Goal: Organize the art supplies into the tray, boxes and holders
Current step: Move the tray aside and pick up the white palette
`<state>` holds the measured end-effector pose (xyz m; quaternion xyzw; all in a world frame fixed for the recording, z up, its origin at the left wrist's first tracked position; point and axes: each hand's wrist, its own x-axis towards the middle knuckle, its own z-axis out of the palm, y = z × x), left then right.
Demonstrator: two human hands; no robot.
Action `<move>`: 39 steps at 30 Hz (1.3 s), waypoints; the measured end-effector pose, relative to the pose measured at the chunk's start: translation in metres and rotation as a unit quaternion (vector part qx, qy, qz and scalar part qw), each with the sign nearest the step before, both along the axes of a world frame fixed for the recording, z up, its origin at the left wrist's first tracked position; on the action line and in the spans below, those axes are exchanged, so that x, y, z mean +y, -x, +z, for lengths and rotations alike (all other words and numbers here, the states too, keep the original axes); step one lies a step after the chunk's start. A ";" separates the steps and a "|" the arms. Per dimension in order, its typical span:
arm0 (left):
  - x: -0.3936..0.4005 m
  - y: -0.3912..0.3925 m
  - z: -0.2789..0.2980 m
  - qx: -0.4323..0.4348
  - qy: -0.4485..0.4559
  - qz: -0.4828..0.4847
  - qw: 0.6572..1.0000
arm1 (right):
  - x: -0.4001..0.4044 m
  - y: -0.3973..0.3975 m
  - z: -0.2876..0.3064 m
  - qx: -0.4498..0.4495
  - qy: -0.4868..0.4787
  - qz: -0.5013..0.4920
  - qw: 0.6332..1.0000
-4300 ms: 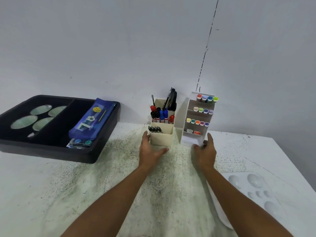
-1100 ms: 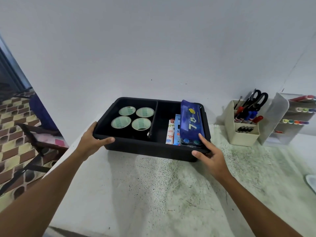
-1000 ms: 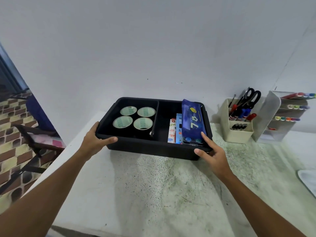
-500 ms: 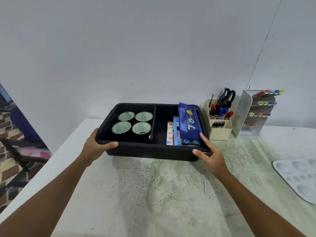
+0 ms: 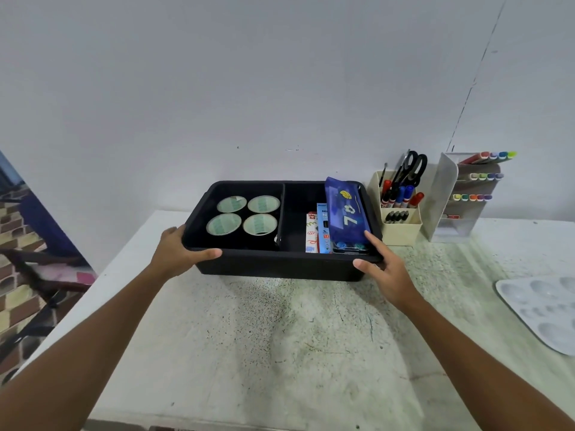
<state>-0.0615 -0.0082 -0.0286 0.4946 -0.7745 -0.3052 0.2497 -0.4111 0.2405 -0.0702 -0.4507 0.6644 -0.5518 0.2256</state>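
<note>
A black two-compartment tray (image 5: 280,266) sits on the white table. Its left compartment holds several green tape rolls (image 5: 245,214). In the right one a blue pencil case (image 5: 345,216) leans on flat colouring boxes (image 5: 316,233). My left hand (image 5: 177,250) grips the tray's front-left corner, thumb along the front rim. My right hand (image 5: 384,269) holds the front-right corner, thumb on the front wall and index finger along the side rim. A beige holder (image 5: 401,233) with markers and scissors (image 5: 412,166) stands just right of the tray.
A white tiered marker rack (image 5: 457,209) stands against the wall, right of the beige holder. A white paint palette (image 5: 544,309) lies at the table's right edge. The table's left edge (image 5: 102,275) drops off to a chair (image 5: 40,269) and tiled floor.
My hands left the holder and the rack and took the tray's front corners. The tray has slid right, closing the gap to the beige holder.
</note>
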 end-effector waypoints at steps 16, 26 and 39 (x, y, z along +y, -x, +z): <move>0.184 0.226 0.071 0.025 0.219 -0.421 0.880 | 0.132 0.076 0.055 0.227 -0.130 -0.134 0.956; 0.300 0.409 0.013 -0.067 0.150 -0.561 0.811 | 0.305 0.164 0.037 0.212 -0.227 -0.302 0.901; 0.338 0.493 -0.074 -0.234 0.163 -0.485 0.827 | 0.293 0.219 -0.021 0.220 -0.378 -0.297 0.849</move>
